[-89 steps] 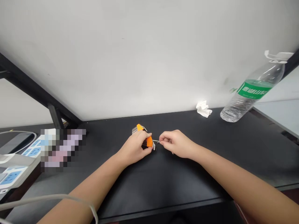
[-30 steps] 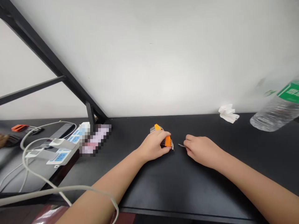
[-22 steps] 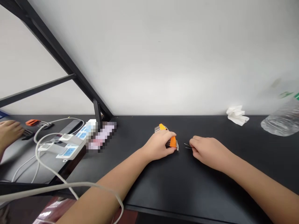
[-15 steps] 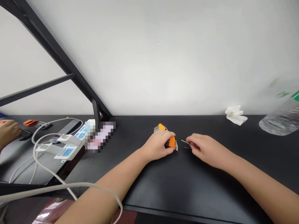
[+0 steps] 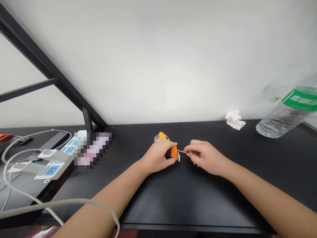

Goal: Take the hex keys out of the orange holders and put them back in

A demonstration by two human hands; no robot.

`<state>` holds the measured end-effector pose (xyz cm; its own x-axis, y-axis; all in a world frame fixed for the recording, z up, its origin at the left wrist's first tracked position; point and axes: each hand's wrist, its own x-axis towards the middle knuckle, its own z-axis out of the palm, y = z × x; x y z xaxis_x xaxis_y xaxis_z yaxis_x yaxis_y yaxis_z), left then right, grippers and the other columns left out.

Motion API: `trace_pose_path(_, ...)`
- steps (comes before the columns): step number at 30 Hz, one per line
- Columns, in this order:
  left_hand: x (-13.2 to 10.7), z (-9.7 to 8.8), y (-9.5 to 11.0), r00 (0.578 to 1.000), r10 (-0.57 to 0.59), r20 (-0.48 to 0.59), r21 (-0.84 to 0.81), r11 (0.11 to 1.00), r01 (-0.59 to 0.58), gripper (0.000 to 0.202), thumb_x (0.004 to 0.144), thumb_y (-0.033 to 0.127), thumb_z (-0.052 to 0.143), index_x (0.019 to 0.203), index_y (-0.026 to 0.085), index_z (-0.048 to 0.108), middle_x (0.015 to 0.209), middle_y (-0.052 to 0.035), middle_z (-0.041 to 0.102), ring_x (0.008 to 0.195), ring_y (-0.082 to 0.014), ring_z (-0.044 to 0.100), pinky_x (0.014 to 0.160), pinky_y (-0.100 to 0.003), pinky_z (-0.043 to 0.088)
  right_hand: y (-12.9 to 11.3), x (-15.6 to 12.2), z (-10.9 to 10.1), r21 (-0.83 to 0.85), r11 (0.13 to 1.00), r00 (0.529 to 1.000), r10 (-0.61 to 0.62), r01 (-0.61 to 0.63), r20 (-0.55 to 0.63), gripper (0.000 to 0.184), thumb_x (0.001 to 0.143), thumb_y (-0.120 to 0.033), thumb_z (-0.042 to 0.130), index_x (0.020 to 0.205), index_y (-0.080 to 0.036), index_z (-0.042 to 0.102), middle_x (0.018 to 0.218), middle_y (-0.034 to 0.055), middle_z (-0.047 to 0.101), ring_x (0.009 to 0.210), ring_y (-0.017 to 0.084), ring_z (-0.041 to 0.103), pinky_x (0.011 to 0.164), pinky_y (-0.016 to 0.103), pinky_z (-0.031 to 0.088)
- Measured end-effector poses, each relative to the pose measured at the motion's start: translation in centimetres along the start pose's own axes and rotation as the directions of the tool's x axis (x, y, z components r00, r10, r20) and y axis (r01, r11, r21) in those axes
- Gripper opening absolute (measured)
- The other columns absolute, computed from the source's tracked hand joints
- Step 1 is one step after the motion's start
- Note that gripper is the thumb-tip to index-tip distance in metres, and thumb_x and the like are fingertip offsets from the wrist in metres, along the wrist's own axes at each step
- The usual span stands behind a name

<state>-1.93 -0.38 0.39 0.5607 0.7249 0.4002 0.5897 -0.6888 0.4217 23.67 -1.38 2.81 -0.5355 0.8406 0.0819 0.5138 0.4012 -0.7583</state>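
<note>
My left hand (image 5: 158, 154) is closed around an orange hex key holder (image 5: 174, 152), which lies low over the black table. Several thin metal keys (image 5: 156, 137) stick out at its far end, and short bent ends show at its near right end. Between the thumb and fingers of my right hand (image 5: 206, 156) is a slim metal hex key (image 5: 182, 152). Its tip points left and reaches the right end of the holder; whether it sits inside a slot I cannot tell. My palm and fingers hide the middle of the holder.
A white power strip (image 5: 60, 165) with plugs and looping cables (image 5: 74, 201) is at left, beside a blurred-out patch (image 5: 95, 150). Crumpled tissue (image 5: 235, 119) and a plastic bottle (image 5: 279, 119) stand near the wall. Another orange holder (image 5: 5, 137) lies far left.
My right hand has brought the hex key left, up to the holder. The view has turned right, so more of the bottle shows and another person's hand at far left has left the picture.
</note>
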Motion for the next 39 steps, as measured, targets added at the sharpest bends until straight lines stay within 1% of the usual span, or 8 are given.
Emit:
trace_pose_path(5, -0.04, 0.21, -0.1, 1.0, -0.008, 0.003, -0.002, 1.0, 0.008, 0.041, 0.081, 0.024, 0.077, 0.119, 0.021, 0.062, 0.102, -0.005, 0.073, 0.092, -0.0221, 0.071, 0.084, -0.038, 0.058, 0.02, 0.02, -0.04, 0.082, 0.995, 0.999, 0.053, -0.052, -0.008, 0.027, 0.09, -0.013, 0.055, 0.098, -0.022, 0.079, 0.088, 0.0018, 0.059, 0.063, 0.01, 0.06, 0.057, 0.023, 0.051)
trace_pose_path(9, -0.07, 0.14, -0.04, 1.0, -0.01, 0.004, 0.01, 1.0, 0.01, 0.038, 0.083, 0.027, 0.076, 0.118, 0.022, 0.062, 0.103, -0.0053, 0.073, 0.093, -0.0219, 0.07, 0.084, -0.037, 0.058, -0.02, 0.08, 0.12, 0.205, 0.971, 0.992, 0.113, -0.12, 0.048, 0.023, 0.093, -0.021, 0.057, 0.101, -0.021, 0.078, 0.093, 0.0022, 0.059, 0.062, 0.01, 0.065, 0.054, 0.024, 0.056)
trace_pose_path(12, -0.03, 0.09, 0.22, 0.999, 0.039, 0.008, 0.024, 0.999, -0.039, 0.036, 0.084, 0.027, 0.074, 0.117, 0.021, 0.062, 0.098, -0.0053, 0.073, 0.089, -0.0216, 0.07, 0.08, -0.036, 0.057, -0.14, 0.06, 0.27, 0.307, 0.936, 0.984, 0.154, -0.173, 0.083, 0.021, 0.094, -0.028, 0.059, 0.102, -0.02, 0.077, 0.097, 0.0034, 0.06, 0.062, 0.011, 0.067, 0.055, 0.025, 0.059)
trace_pose_path(15, 0.01, 0.26, 0.51, 0.996, 0.092, 0.008, 0.049, 0.995, -0.092, 0.035, 0.085, 0.026, 0.072, 0.117, 0.02, 0.062, 0.094, -0.0055, 0.072, 0.085, -0.0215, 0.068, 0.078, -0.036, 0.057, -0.12, 0.01, 0.34, 0.365, 0.907, 0.977, 0.184, -0.21, 0.104, 0.021, 0.094, -0.032, 0.061, 0.101, -0.019, 0.077, 0.095, 0.0034, 0.061, 0.06, 0.011, 0.067, 0.053, 0.024, 0.059)
trace_pose_path(18, -0.05, 0.47, 0.58, 0.994, 0.107, 0.005, 0.074, 0.991, -0.107, 0.035, 0.085, 0.026, 0.072, 0.118, 0.02, 0.062, 0.093, -0.0053, 0.072, 0.083, -0.0214, 0.067, 0.078, -0.036, 0.056, 0.02, -0.03, 0.34, 0.39, 0.89, 0.972, 0.211, -0.236, 0.107, 0.022, 0.094, -0.033, 0.063, 0.102, -0.018, 0.077, 0.093, 0.0035, 0.063, 0.06, 0.012, 0.066, 0.052, 0.025, 0.059)
trace_pose_path(23, -0.16, 0.39, 0.37, 0.996, 0.087, 0.005, 0.09, 0.992, -0.087, 0.036, 0.085, 0.026, 0.072, 0.118, 0.019, 0.062, 0.094, -0.0054, 0.073, 0.086, -0.0224, 0.068, 0.077, -0.036, 0.056, 0.14, -0.06, 0.31, 0.413, 0.872, 0.965, 0.235, -0.262, 0.117, 0.022, 0.094, -0.032, 0.062, 0.106, -0.019, 0.076, 0.085, 0.0009, 0.064, 0.058, 0.012, 0.066, 0.055, 0.027, 0.061)
trace_pose_path(33, -0.21, 0.4, 0.38, 0.999, 0.042, -0.004, 0.053, 0.998, -0.042, 0.038, 0.083, 0.026, 0.074, 0.119, 0.02, 0.062, 0.096, -0.0052, 0.072, 0.088, -0.0222, 0.069, 0.077, -0.035, 0.057, 0.04, -0.09, 0.26, 0.418, 0.874, 0.969, 0.223, -0.247, 0.107, 0.023, 0.094, -0.034, 0.064, 0.104, -0.018, 0.076, 0.095, 0.0038, 0.064, 0.061, 0.012, 0.067, 0.056, 0.027, 0.061)
trace_pose_path(39, -0.3, 0.52, 0.44, 0.998, 0.06, -0.004, 0.051, 0.997, -0.06, 0.038, 0.083, 0.026, 0.074, 0.119, 0.02, 0.063, 0.095, -0.0055, 0.072, 0.086, -0.0217, 0.069, 0.077, -0.035, 0.057, 0.14, -0.09, 0.27, 0.423, 0.869, 0.967, 0.224, -0.256, 0.124, 0.022, 0.094, -0.034, 0.064, 0.104, -0.019, 0.076, 0.089, 0.0017, 0.063, 0.059, 0.012, 0.067, 0.057, 0.028, 0.062)
